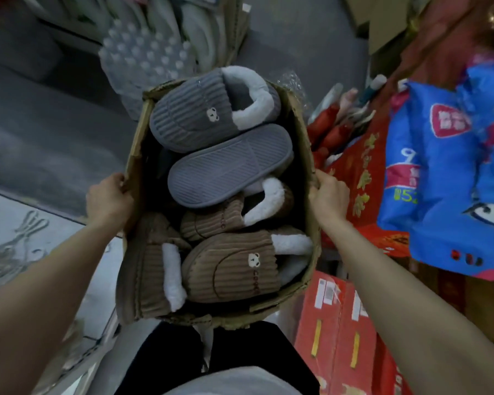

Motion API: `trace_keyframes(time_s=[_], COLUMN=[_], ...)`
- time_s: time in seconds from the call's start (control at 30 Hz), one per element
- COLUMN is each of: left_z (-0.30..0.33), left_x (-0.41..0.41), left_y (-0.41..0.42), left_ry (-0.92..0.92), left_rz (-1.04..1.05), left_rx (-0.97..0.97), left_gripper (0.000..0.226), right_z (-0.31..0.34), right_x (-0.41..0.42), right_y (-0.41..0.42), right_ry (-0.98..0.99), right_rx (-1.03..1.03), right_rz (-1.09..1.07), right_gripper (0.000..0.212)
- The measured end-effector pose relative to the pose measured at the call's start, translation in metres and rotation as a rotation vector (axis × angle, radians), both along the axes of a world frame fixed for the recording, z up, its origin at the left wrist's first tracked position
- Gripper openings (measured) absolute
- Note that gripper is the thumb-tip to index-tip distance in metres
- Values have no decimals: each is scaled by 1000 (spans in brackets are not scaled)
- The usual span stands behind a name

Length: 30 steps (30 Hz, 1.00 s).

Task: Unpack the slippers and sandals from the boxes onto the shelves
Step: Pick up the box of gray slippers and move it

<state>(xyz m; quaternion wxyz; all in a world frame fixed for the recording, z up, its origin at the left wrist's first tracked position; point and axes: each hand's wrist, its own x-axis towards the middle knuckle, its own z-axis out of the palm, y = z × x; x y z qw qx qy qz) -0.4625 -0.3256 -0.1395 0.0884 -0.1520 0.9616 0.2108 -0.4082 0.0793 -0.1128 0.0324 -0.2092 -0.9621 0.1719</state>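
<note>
Slippers fill an open cardboard box [303, 132] held up in front of the person: a grey corduroy slipper [194, 118] with a bear badge at the far end, a grey slipper sole-up [228, 169] beside it, and brown corduroy slippers [231, 269] nearest the body. The left hand [109, 195] grips the box's left wall; the right hand [330, 191] grips the right wall. Red cartons [334, 317] and blue bags [439, 166] crowd the right.

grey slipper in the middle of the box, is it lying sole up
Yes, the grey slipper shows its ribbed sole facing up inside the cardboard box.
</note>
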Motion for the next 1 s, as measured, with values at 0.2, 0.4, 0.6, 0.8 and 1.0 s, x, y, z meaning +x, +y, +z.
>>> trace_keyframes(time_s=[0.2, 0.4, 0.6, 0.8, 1.0], left_z=[7, 8, 7, 31, 61], left_x=[-68, -140, -224, -300, -361], left_y=[-23, -82, -174, -281, -370], left_ry=[6, 17, 44, 110, 169], left_rz=[97, 200, 324, 402, 538], left_rx=[-12, -23, 18, 6, -47], left_gripper=[11, 11, 14, 20, 15], right_z=[7, 6, 9, 40, 55], right_x=[-124, -247, -370, -482, -595], right_y=[-18, -80, -183, -295, -404], right_ry=[-26, 11, 7, 16, 68], right_rx=[36, 56, 37, 3, -71], right_rz=[103, 247, 348, 433, 550], right_gripper=[20, 18, 25, 32, 32])
